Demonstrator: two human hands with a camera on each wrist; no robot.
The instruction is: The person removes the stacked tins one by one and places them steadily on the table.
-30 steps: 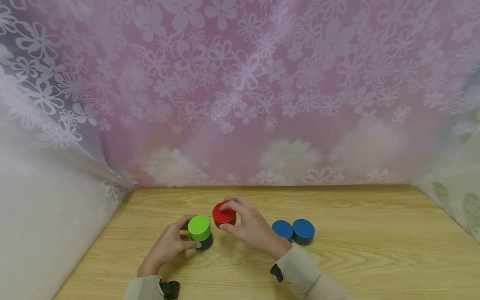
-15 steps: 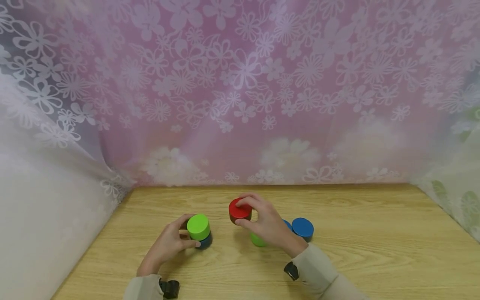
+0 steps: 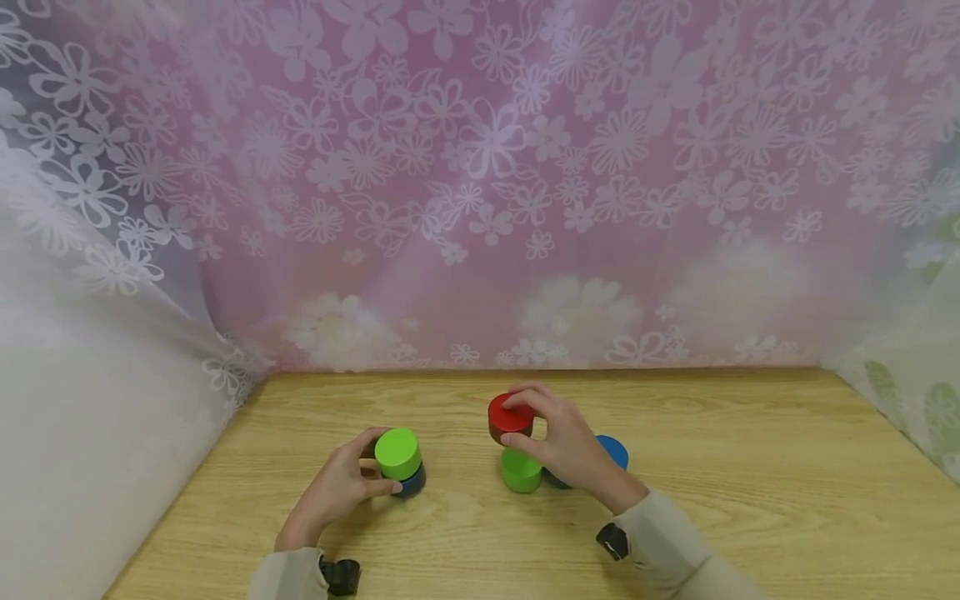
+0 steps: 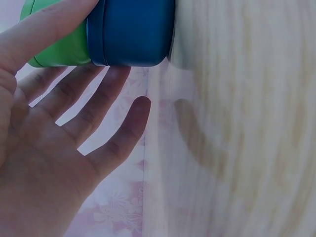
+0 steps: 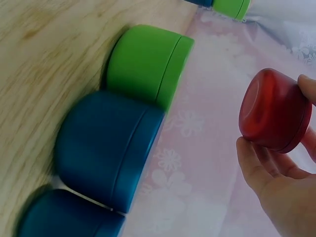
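Note:
At the left, a bright green round lidded tin (image 3: 398,455) stands stacked on a dark blue one (image 3: 412,485). My left hand (image 3: 343,487) holds this stack, thumb on the near side and fingers behind; in the left wrist view the little finger stays off the blue tin (image 4: 133,32). My right hand (image 3: 566,446) grips a red round tin (image 3: 510,421) between thumb and fingers, raised over the table. In the head view the red tin hangs just beyond a second green tin (image 3: 521,473). The right wrist view shows its rounded base and lid seam.
Beside the second green tin, two blue tins (image 5: 106,148) stand in a row on the wooden table (image 3: 750,483), partly hidden by my right hand in the head view. A pink flowered cloth (image 3: 480,250) hangs at the table's back edge, with pale cloth (image 3: 90,417) along the left.
My right hand has carried the red tin to the right, away from the stack, uncovering the second green tin and covering part of the blue ones. The left hand has stayed at the stack.

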